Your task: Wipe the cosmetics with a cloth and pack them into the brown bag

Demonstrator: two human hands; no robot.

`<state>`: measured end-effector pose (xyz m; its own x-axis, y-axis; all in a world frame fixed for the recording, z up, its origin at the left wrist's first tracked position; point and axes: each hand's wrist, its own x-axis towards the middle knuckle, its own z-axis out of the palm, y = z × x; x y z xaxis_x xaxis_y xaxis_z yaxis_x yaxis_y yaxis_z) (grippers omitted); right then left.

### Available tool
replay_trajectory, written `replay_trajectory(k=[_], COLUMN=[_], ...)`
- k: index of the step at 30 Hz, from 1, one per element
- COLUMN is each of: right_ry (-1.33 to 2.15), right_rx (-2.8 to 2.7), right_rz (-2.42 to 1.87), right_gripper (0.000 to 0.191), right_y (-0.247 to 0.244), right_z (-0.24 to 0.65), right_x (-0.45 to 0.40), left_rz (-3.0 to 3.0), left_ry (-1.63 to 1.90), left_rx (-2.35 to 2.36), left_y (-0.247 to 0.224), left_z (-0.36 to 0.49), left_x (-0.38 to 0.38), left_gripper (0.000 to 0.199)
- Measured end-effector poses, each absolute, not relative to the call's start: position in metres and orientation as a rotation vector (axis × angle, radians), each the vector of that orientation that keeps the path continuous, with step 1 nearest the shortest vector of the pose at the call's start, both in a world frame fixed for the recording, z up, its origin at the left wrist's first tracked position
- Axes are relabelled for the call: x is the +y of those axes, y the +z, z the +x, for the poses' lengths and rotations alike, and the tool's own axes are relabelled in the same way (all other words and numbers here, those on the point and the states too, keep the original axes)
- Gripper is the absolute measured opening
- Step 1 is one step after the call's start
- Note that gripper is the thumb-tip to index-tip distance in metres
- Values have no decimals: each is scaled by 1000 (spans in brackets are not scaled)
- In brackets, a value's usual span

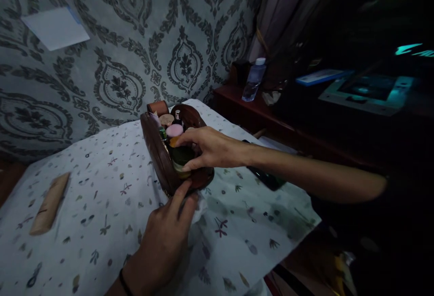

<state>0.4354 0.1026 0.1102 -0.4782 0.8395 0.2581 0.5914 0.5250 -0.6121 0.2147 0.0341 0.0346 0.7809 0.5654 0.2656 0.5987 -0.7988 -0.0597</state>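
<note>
A brown zippered toiletry bag [158, 158] lies unzipped on the bed or table cover, packed with small toiletries. Inside are a pink-lidded jar [174, 130], a beige round container [166, 120], a small dark bottle with a silvery cap [177, 116] and a small green item [163, 133]. My right hand [210, 149] reaches in from the right, its thumb and fingers around a dark-lidded round jar [182, 155]. At the near end, my left hand [166, 228] has its fingers on the bag's edge; their undersides are hidden. Something white and crumpled [200, 209] shows beside them.
A tan cylinder [50, 203] lies to the left on the white patterned cloth [111, 187]. A dark, flat object [264, 176] rests under my right forearm. On a reddish-brown ledge [227, 101] stands a clear water bottle [253, 80]. The patterned wall [183, 56] is behind.
</note>
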Motion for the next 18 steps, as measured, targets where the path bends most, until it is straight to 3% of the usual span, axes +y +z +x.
replay_trajectory(k=[12, 18], right_ry=[478, 55], right_rx=[-2328, -2681], right_rz=[-1120, -1212], right_gripper=[46, 42], right_y=[103, 100], right_z=[434, 420], right_x=[99, 100], left_rz=[-2833, -2833], left_ry=[-398, -417], left_rx=[-890, -850], left_y=[39, 41], left_z=[216, 216], left_x=[34, 34], left_gripper=[50, 46])
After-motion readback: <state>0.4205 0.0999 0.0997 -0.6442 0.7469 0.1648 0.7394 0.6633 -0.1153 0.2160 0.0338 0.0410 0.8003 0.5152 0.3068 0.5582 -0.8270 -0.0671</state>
